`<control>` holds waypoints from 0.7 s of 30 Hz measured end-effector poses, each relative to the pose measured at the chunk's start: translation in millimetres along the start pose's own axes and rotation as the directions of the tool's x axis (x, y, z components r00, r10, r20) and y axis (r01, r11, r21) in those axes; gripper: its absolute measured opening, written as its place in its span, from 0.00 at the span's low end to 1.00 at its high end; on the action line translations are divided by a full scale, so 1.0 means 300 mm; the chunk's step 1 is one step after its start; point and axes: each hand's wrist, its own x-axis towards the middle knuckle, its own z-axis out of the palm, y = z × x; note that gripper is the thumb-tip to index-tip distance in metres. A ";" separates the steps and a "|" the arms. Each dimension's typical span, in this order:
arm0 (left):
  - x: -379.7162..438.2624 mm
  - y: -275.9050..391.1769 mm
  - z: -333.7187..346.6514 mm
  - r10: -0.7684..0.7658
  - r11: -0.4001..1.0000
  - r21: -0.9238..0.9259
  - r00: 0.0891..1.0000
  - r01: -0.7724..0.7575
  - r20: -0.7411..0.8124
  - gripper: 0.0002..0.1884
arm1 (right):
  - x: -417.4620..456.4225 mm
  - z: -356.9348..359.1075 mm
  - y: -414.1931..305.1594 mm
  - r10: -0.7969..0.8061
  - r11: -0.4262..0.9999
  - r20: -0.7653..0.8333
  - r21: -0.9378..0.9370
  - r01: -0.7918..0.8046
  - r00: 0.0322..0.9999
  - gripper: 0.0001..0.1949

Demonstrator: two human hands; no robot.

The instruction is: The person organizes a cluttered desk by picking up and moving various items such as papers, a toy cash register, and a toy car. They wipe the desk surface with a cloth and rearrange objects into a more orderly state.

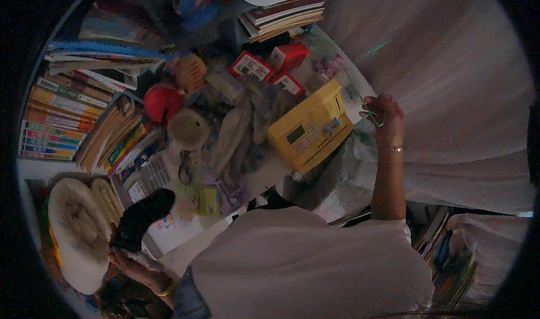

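At the lower left my left hand (pixel 137 268) is closed around the end of a dark, soft-looking curved item (pixel 143 218), perhaps a sock; its exact kind is unclear. My right hand (pixel 383 110) is raised at the right, its fingers pinching a thin green string or ribbon (pixel 363 117). Just left of that hand a yellow electronic device with a small screen and keypad (pixel 312 129) lies tilted at the desk's edge. Between my hands lie a pile of greyish cloth items (pixel 234 133), a purple strap-like item (pixel 231 194) and a green patterned packet (pixel 200 199).
Red boxes (pixel 252 66) and a stack of books (pixel 282 17) stand at the back. A red round object (pixel 163 103) and a round beige object (pixel 188 128) sit left of the pile. Bookshelves (pixel 63 112) line the left; a curtain (pixel 455 108) hangs right. A fluffy cream item (pixel 78 230) is lower left.
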 end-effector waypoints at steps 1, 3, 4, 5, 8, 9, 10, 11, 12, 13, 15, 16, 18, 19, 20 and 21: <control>-0.002 -0.002 0.009 -0.004 1.000 -0.030 1.000 0.004 0.011 0.20 | -0.029 0.019 -0.022 -0.080 0.997 0.062 0.029 0.078 0.995 0.09; -0.010 -0.003 0.035 -0.020 0.994 -0.102 0.999 0.024 0.046 0.17 | -0.083 0.064 -0.045 -0.242 0.968 0.182 0.105 0.226 0.953 0.09; -0.010 -0.008 0.052 -0.030 0.988 -0.149 0.996 0.041 0.078 0.16 | -0.112 0.083 -0.048 -0.316 0.949 0.212 0.065 0.309 0.925 0.09; -0.017 -0.012 0.069 -0.036 0.981 -0.183 0.991 0.060 0.129 0.15 | -0.142 0.101 -0.047 -0.385 0.920 0.246 0.028 0.390 0.890 0.09; -0.018 -0.020 0.106 0.011 0.973 -0.219 0.924 0.079 0.382 0.14 | -0.236 0.187 -0.006 -0.595 0.773 0.419 0.062 0.631 0.686 0.05; -0.021 -0.028 0.114 0.031 0.973 -0.218 0.885 0.081 0.464 0.15 | -0.258 0.220 0.006 -0.604 0.709 0.527 0.011 0.705 0.599 0.06; -0.021 -0.032 0.128 0.046 0.972 -0.216 0.836 0.088 0.546 0.15 | -0.286 0.252 0.004 -0.590 0.630 0.629 -0.034 0.776 0.506 0.07; -0.020 -0.032 0.143 0.061 0.972 -0.213 0.781 0.094 0.622 0.15 | -0.315 0.289 0.006 -0.555 0.540 0.723 -0.062 0.839 0.411 0.08; -0.052 -0.004 0.189 0.082 0.973 -0.222 0.788 0.071 0.610 0.16 | -0.350 0.336 0.030 -0.501 0.437 0.808 -0.075 0.897 0.311 0.09; -0.083 0.034 0.250 0.103 0.972 -0.230 0.788 0.050 0.607 0.18 | -0.363 0.388 0.121 -0.623 0.458 0.745 0.101 0.883 0.238 0.10; -0.258 0.175 0.422 0.109 0.965 -0.261 0.838 0.041 0.535 0.22 | -0.410 0.473 0.175 -0.660 0.472 0.737 0.257 0.844 0.145 0.11; -0.296 0.202 0.438 0.100 0.956 -0.284 0.835 0.069 0.542 0.24 | -0.452 0.508 0.166 -0.606 0.488 0.788 0.261 0.833 0.108 0.11; -0.262 0.160 0.363 0.034 0.921 -0.297 0.708 0.251 0.705 0.26 | -0.550 0.563 0.191 -0.508 0.519 0.860 0.264 0.813 0.045 0.11; -0.259 0.145 0.335 -0.005 0.908 -0.271 0.654 0.319 0.756 0.27 | -0.597 0.576 0.220 -0.468 0.533 0.884 0.268 0.802 0.016 0.11; -0.267 0.142 0.317 -0.065 0.915 -0.210 0.639 0.345 0.766 0.28 | -0.635 0.580 0.232 -0.369 0.565 0.929 0.241 0.789 -0.019 0.11; -0.272 0.140 0.291 -0.125 0.919 -0.149 0.630 0.364 0.767 0.28 | -0.674 0.587 0.244 -0.271 0.596 0.961 0.219 0.772 -0.064 0.11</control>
